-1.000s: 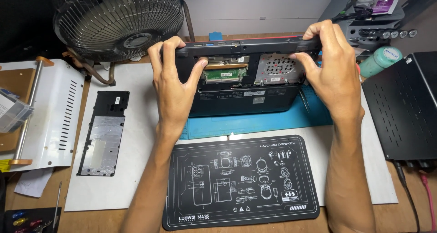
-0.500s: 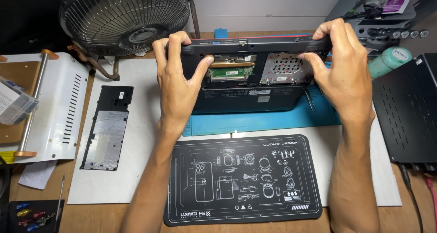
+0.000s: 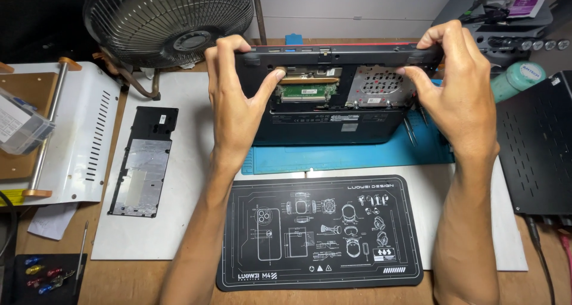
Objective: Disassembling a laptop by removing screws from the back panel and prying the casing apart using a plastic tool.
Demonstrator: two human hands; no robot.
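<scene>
Head view: laptop (image 3: pixel 325 111) far edge pinched between left hand (image 3: pixel 235 102), right hand (image 3: pixel 459 96); both grips closed.

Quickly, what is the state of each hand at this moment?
Left hand: closed on the far left edge of the opened laptop.
Right hand: closed on its far right edge.

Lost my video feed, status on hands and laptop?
Both hands, left hand and right hand, grip the laptop far edge. Underside up, bay open. Removed cover panel lies left, clear.
</scene>
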